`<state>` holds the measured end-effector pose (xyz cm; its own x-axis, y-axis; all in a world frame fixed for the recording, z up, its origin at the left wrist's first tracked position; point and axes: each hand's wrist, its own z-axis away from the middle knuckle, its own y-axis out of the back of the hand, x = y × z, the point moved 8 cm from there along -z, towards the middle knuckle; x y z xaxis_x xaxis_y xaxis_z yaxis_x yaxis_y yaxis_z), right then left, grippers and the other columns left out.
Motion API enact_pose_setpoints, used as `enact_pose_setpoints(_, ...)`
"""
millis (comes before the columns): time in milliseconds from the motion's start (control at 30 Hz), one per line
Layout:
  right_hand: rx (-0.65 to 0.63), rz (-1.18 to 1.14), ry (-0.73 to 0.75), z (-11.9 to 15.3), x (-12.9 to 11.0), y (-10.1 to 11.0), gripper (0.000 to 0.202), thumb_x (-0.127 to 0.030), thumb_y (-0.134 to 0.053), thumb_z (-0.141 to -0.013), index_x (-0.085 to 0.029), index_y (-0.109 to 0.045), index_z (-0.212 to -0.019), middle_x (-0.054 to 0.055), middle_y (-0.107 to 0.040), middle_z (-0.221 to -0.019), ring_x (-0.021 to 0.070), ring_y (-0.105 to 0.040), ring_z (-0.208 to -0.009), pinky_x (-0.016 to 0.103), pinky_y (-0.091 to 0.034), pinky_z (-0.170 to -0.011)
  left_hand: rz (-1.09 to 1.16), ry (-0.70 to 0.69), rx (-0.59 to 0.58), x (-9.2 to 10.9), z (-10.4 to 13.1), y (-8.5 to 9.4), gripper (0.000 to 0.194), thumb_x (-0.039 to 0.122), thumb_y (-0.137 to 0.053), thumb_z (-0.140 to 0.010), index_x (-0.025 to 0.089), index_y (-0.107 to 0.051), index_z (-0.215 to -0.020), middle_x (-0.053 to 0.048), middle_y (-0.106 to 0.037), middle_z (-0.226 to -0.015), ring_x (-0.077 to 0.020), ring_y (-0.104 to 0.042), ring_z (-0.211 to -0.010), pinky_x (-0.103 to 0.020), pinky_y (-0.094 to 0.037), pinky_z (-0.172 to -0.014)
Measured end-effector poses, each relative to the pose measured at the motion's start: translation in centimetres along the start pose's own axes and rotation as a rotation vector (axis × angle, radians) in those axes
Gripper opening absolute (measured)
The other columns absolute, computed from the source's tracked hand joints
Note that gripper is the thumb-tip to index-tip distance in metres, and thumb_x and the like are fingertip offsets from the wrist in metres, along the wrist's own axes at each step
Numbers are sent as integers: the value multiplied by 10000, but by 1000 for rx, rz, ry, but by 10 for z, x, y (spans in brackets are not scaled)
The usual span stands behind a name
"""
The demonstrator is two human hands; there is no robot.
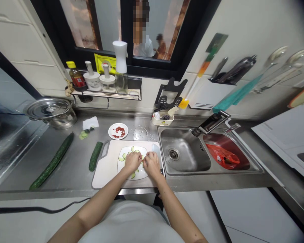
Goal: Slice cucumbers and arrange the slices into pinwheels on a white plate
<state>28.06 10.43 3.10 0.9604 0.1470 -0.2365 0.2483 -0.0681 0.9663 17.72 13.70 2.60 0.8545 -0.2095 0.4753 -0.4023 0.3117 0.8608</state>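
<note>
My left hand (133, 161) and my right hand (152, 164) meet above a white plate (128, 174) with cucumber slices (133, 175) spread over it. Fingertips of both hands are pinched close together over the plate's right half; what they hold is too small and covered to name. Under the plate lies a pale cutting board (103, 175) with a grey handle. A knife, partly behind my right hand, rests on the board's right side, its blade (155, 148) showing. Left of the board is a cut cucumber (95, 156). A small white dish (111, 134) behind the board holds chopped red bits (119, 131).
A long cucumber (52, 162) lies farther left, near cucumber scraps (84, 134) and a lidded steel pot (52, 113). To the right is a double sink (187, 168) with a faucet (212, 122) and a red plastic bag (224, 157). A condiment shelf (103, 93) hangs behind.
</note>
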Motion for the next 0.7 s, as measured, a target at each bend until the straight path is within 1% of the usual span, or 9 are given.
enact_pose_setpoints(233, 20, -23, -33, 1, 4, 5, 101, -197, -561, -826, -184, -656, -858, 87, -550, -1050, 233, -398, -1002, 337, -344, -869, -6, 5, -14, -1, -1, 0, 136, 296, -543, -860, 208, -646, -879, -44, -688, -939, -202, -599, -950, -295, -375, -803)
enact_pose_setpoints(333, 28, -37, -60, 0, 6, 5, 111, -232, -558, -841, -186, -654, -874, 90, -548, -1060, 237, -393, -1006, 338, -343, -862, -1, 11, -18, -2, -1, -1, 132, 295, -546, -859, 207, -643, -873, -41, -687, -932, -204, -598, -950, -298, -375, -811)
enact_pose_setpoints(533, 1, -44, -56, -2, 6, -2, 102, -238, -563, -848, -196, -654, -867, 93, -546, -1079, 240, -388, -1011, 346, -338, -867, 15, 7, -22, -2, -1, -1, 121, 290, -562, -849, 204, -642, -877, -44, -686, -932, -211, -598, -960, -300, -377, -817)
enact_pose_setpoints(700, 37, -67, -59, -3, 8, 2, 127, -225, -534, -857, -195, -657, -861, 97, -552, -1047, 244, -389, -999, 358, -342, -873, 36, 20, -19, -4, -1, 0, 111, 284, -574, -838, 211, -647, -879, -39, -690, -911, -215, -601, -957, -301, -381, -815)
